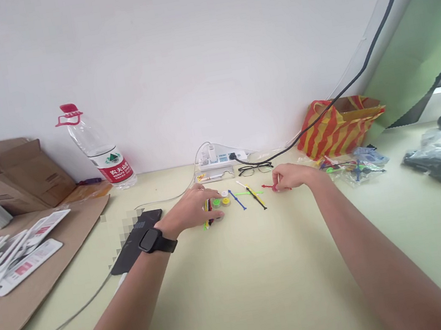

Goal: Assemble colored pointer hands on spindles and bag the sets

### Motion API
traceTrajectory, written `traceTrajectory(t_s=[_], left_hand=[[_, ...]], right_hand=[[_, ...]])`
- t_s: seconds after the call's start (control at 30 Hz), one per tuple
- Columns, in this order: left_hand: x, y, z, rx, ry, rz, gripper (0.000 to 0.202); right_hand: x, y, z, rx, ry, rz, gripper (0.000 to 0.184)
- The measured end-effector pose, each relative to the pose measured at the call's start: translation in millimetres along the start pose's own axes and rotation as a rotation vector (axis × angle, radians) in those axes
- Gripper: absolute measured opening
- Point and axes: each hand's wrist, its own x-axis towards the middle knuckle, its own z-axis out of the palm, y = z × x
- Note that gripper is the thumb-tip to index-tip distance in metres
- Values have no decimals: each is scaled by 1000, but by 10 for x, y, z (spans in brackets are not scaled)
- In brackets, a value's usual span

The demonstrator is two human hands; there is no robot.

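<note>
My left hand (pixel 188 210), with a black watch on its wrist, rests on the table with thumb and fingers apart. Between and beside them are small round plastic pieces, a green one (pixel 216 203) and a yellow one (pixel 225 202). A bundle of coloured sticks (pixel 209 212) is partly hidden under that hand. My right hand (pixel 289 176) is closed in a pinch on a small red plastic piece (pixel 274 187), partly covered by the fingers; a thin red rod end (pixel 265 186) shows beside it. Between the hands lie a blue rod (pixel 237 200) and a black and yellow rod (pixel 257 198).
Behind the hands are black glasses (pixel 255 169) and a white power strip (pixel 219 158). A large bottle (pixel 112 163), a phone (pixel 142 229) and cardboard (pixel 48 272) are on the left. Right stand a striped bag (pixel 332 126) and bagged plastic parts (pixel 358 167).
</note>
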Motion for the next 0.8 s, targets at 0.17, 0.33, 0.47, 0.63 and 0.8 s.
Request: traceTrajectory(t_s=[0.17,0.33,0.47,0.63,0.8], left_hand=[[19,-52,33,-7,3,-7,42],[28,2,19,12,11,-19,40],[26,115,-45,-5,145,-67,52],[79,442,-120,-140,240,45,46],[128,661,-121,-263,410,111,39]], right_hand=[[11,-13,2,11,33,-7,17],[-39,-28,-61,55,88,-13,18],[-142,-239,-113,261,93,-158,22],[-256,-767,-16,747,44,-494,39],[-257,-1119,182,994,73,-558,52]])
